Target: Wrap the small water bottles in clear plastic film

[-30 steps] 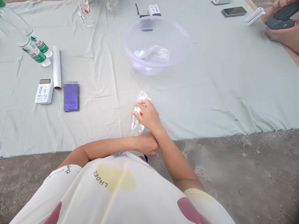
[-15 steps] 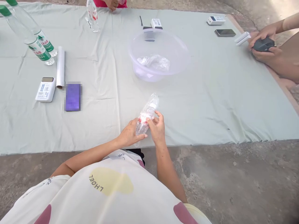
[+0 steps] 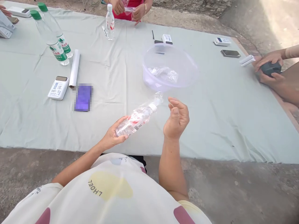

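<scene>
A clear plastic water bottle [image 3: 135,121] with a white cap and a red-and-white label tilts up to the right over the near edge of the cloth. Thin clear plastic film covers it, bunched beyond the cap. My left hand [image 3: 113,133] grips its bottom end, thumb below and fingers along the upper side. To the right of the cap, my right hand [image 3: 177,118] is raised apart from the bottle. Its fingers are loosely curled, with a gap to the thumb, and I see nothing held in them.
Beyond the bottle stands a translucent purple basin [image 3: 149,81] with crumpled clear plastic [image 3: 163,74] inside. Two green-capped bottles [image 3: 57,51], a white roll [image 3: 74,68], a white device [image 3: 58,88] and a purple item [image 3: 83,97] are at left. Other people's hands [image 3: 271,63] work at the table edges.
My right hand has come off the bottle and moved up and right. My left hand has shifted left, with the bottle now tilted more. The view has shifted, showing more at the far side.
</scene>
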The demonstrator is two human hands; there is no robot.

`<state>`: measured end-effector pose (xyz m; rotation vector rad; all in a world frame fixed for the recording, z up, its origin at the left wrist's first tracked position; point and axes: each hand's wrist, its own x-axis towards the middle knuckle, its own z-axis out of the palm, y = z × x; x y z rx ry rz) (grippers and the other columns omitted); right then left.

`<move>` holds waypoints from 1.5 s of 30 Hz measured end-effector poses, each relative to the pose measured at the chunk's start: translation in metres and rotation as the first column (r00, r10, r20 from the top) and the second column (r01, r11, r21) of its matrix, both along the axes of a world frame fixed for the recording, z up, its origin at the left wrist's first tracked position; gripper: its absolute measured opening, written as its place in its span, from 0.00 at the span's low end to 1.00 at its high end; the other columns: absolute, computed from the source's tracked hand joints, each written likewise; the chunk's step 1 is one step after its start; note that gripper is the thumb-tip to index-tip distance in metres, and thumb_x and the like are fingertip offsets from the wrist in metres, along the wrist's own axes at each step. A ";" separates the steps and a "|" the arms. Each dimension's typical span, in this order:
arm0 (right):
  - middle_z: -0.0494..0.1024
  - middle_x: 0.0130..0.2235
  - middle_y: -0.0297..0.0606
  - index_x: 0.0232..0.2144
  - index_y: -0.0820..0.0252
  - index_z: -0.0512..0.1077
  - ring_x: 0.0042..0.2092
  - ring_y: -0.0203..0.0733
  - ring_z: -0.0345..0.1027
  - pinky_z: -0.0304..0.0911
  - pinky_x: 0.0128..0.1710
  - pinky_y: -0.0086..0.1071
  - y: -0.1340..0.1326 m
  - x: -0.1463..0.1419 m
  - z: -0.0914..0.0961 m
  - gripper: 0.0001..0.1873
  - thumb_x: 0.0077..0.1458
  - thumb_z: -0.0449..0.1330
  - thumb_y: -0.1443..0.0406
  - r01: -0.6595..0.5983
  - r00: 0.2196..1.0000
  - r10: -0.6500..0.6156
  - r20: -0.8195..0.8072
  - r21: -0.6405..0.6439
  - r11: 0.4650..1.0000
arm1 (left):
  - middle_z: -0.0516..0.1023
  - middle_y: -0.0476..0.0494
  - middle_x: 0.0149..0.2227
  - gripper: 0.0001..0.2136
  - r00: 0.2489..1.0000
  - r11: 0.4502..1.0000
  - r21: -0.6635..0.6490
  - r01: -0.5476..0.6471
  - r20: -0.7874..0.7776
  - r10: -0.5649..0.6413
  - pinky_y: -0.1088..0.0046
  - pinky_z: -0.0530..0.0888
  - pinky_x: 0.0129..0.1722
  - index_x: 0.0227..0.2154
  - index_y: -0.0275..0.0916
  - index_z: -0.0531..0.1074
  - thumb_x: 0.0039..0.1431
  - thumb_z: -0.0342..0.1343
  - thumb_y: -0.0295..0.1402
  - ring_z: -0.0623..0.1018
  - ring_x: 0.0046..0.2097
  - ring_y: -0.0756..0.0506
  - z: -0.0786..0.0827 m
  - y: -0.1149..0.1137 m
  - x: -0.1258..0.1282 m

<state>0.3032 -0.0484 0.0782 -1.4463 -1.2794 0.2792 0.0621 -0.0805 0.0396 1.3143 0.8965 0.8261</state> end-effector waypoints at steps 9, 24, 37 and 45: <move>0.74 0.37 0.43 0.49 0.45 0.65 0.47 0.53 0.74 0.69 0.49 0.55 0.009 -0.087 -0.025 0.31 0.60 0.34 0.41 -0.369 0.761 0.286 -0.582 -0.026 0.929 | 0.75 0.47 0.42 0.26 0.843 0.894 -0.383 -0.235 0.378 0.383 0.78 0.67 0.24 0.52 0.47 0.65 0.51 0.62 0.45 0.68 0.27 0.55 -0.006 0.005 -0.019; 0.74 0.48 0.40 0.54 0.49 0.63 0.48 0.43 0.72 0.70 0.50 0.40 0.123 -0.106 -0.023 0.23 0.61 0.53 0.49 -0.450 0.867 0.416 -0.275 -0.074 0.890 | 0.79 0.42 0.36 0.34 0.792 0.733 -0.621 0.276 0.579 0.192 0.74 0.70 0.29 0.54 0.41 0.66 0.53 0.56 0.61 0.76 0.29 0.49 -0.046 0.050 0.013; 0.67 0.56 0.47 0.60 0.59 0.57 0.58 0.47 0.62 0.60 0.59 0.46 0.375 -0.125 -0.034 0.28 0.60 0.54 0.58 -0.211 0.977 0.213 0.030 -0.070 0.975 | 0.79 0.39 0.40 0.21 0.788 0.716 -0.579 0.390 0.612 0.066 0.70 0.72 0.38 0.50 0.37 0.71 0.58 0.63 0.42 0.80 0.39 0.46 -0.072 0.056 0.008; 0.69 0.55 0.47 0.59 0.58 0.59 0.59 0.52 0.63 0.59 0.59 0.49 0.377 -0.109 -0.021 0.37 0.53 0.63 0.50 -0.330 0.929 0.353 0.110 -0.181 0.926 | 0.79 0.38 0.41 0.17 0.795 0.713 -0.583 0.391 0.604 0.058 0.69 0.71 0.38 0.49 0.37 0.72 0.61 0.61 0.40 0.80 0.39 0.46 -0.070 0.058 0.008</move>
